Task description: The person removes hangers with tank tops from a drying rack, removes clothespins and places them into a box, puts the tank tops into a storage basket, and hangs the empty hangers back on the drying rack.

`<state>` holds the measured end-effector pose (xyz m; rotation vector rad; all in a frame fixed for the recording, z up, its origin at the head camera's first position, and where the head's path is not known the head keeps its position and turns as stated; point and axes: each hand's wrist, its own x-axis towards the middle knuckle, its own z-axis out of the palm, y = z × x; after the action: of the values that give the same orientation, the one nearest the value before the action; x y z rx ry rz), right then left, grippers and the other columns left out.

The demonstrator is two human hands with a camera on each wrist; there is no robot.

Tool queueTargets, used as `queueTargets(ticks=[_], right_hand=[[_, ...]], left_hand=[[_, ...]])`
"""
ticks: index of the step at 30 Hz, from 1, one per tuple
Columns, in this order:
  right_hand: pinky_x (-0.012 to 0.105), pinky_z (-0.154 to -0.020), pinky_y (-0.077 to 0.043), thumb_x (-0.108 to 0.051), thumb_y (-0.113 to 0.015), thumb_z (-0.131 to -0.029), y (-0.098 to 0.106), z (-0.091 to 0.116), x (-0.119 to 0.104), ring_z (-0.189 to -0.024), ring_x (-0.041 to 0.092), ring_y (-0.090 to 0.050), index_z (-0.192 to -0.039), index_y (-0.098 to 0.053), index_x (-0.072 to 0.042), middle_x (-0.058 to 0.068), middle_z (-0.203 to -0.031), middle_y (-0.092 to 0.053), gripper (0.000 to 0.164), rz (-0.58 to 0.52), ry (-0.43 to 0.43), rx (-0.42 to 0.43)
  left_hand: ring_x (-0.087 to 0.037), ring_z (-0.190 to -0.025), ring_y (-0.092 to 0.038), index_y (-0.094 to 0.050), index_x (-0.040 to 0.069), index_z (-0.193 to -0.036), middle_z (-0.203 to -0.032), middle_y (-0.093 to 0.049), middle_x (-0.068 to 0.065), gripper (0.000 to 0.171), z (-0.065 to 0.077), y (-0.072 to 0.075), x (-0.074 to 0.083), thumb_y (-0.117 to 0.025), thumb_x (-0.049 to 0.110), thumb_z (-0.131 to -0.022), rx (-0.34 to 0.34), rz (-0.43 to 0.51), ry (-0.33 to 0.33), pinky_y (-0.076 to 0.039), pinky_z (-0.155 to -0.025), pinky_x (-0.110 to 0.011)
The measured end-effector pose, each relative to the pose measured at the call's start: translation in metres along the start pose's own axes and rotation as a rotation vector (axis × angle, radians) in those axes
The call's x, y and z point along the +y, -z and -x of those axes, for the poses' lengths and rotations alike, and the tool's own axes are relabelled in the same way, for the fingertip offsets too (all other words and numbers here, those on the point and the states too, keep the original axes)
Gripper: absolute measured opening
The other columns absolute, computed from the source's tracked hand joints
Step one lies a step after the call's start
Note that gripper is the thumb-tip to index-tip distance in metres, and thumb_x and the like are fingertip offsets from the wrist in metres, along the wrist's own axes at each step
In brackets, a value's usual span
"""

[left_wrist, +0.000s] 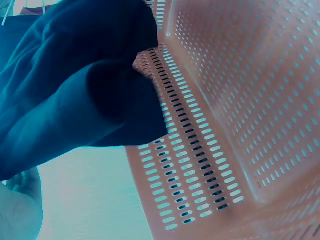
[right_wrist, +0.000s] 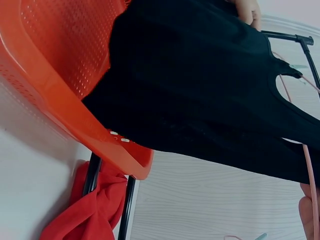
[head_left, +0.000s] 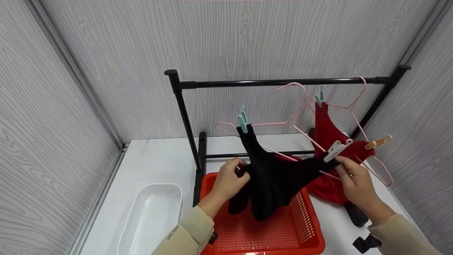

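A black tank top (head_left: 272, 184) hangs from a pink hanger (head_left: 270, 124), its straps spread apart. A teal clothespin (head_left: 242, 122) clips the left strap, and a white clothespin (head_left: 333, 151) sits on the right one. My left hand (head_left: 228, 180) pinches the black fabric at its left side. Just below the white clothespin, my right hand (head_left: 357, 182) pinches the right strap by the hanger's end. In the right wrist view, the cloth (right_wrist: 190, 85) drapes past the basket rim. Whether the hanger's hook rests on the rod I cannot tell.
A red perforated basket (head_left: 315, 226) stands under the top. Behind runs a black rack (head_left: 247, 83), where a red garment (head_left: 327, 131) hangs from another pink hanger (head_left: 361, 124), with teal and yellow clothespins (head_left: 378, 142). A white tray (head_left: 152, 212) lies at the left.
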<state>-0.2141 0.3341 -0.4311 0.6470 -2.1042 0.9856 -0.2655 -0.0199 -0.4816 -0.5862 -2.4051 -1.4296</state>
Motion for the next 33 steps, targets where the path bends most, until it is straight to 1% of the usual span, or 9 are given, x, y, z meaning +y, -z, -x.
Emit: queueTargets(ticks=[3, 9, 13, 15, 20, 27, 33], right_hand=[[0.006, -0.088, -0.043, 0.029, -0.056, -0.081, -0.001, 0.002, 0.0, -0.103, -0.009, -0.058, -0.106, -0.066, 0.013, -0.009, -0.109, -0.066, 0.032, 0.005, -0.002, -0.009], [0.006, -0.088, -0.043, 0.029, -0.057, -0.08, -0.004, 0.006, 0.002, -0.102, -0.01, -0.058, -0.105, -0.068, 0.011, 0.004, -0.102, -0.071, 0.033, 0.007, -0.001, -0.018], [0.007, -0.089, -0.043, 0.028, -0.058, -0.08, -0.006, 0.007, 0.001, -0.1, -0.01, -0.058, -0.105, -0.069, 0.009, 0.008, -0.099, -0.071, 0.033, 0.009, -0.002, -0.037], [0.007, -0.089, -0.042, 0.028, -0.057, -0.081, -0.006, 0.008, 0.001, -0.098, -0.009, -0.058, -0.106, -0.069, 0.009, 0.009, -0.098, -0.071, 0.033, 0.007, 0.0, -0.051], [0.006, -0.09, -0.042, 0.028, -0.058, -0.08, -0.007, 0.009, 0.0, -0.098, -0.009, -0.058, -0.107, -0.068, 0.009, 0.01, -0.098, -0.071, 0.034, 0.005, 0.01, -0.068], [0.007, -0.091, -0.042, 0.027, -0.057, -0.081, -0.006, 0.007, 0.001, -0.102, -0.01, -0.058, -0.107, -0.067, 0.011, 0.001, -0.103, -0.071, 0.033, -0.001, 0.008, -0.079], [0.007, -0.09, -0.042, 0.027, -0.057, -0.08, -0.006, 0.007, 0.002, -0.101, -0.009, -0.059, -0.107, -0.068, 0.01, -0.001, -0.102, -0.071, 0.034, -0.018, 0.009, -0.091]], left_hand=[[-0.015, -0.085, -0.059, -0.067, 0.012, -0.097, -0.096, -0.064, 0.001, 0.014, 0.001, 0.001, -0.003, -0.065, 0.008, -0.084, -0.041, -0.022, 0.03, -0.052, -0.08, -0.031], [-0.017, -0.084, -0.058, -0.066, 0.012, -0.098, -0.092, -0.062, 0.001, 0.013, 0.004, 0.002, -0.01, -0.064, 0.011, -0.085, -0.121, -0.066, 0.092, -0.051, -0.079, -0.034], [-0.017, -0.087, -0.06, -0.067, 0.011, -0.101, -0.096, -0.064, 0.0, 0.015, 0.009, 0.002, -0.016, -0.063, 0.015, -0.087, -0.176, -0.128, 0.114, -0.052, -0.081, -0.036], [-0.015, -0.087, -0.059, -0.067, 0.012, -0.102, -0.096, -0.064, 0.001, 0.015, 0.011, 0.002, -0.017, -0.063, 0.017, -0.088, -0.193, -0.164, 0.128, -0.051, -0.081, -0.035], [-0.014, -0.082, -0.056, -0.067, 0.015, -0.099, -0.091, -0.06, 0.003, 0.013, 0.013, 0.003, -0.016, -0.063, 0.023, -0.091, -0.186, -0.227, 0.145, -0.05, -0.076, -0.034], [-0.014, -0.079, -0.056, -0.068, 0.015, -0.098, -0.088, -0.059, 0.005, 0.009, 0.013, 0.007, -0.013, -0.064, 0.021, -0.092, -0.154, -0.244, 0.127, -0.05, -0.074, -0.033], [-0.013, -0.079, -0.057, -0.069, 0.016, -0.095, -0.087, -0.06, 0.005, 0.008, 0.011, 0.011, -0.01, -0.064, 0.02, -0.092, -0.136, -0.262, 0.118, -0.05, -0.074, -0.032]])
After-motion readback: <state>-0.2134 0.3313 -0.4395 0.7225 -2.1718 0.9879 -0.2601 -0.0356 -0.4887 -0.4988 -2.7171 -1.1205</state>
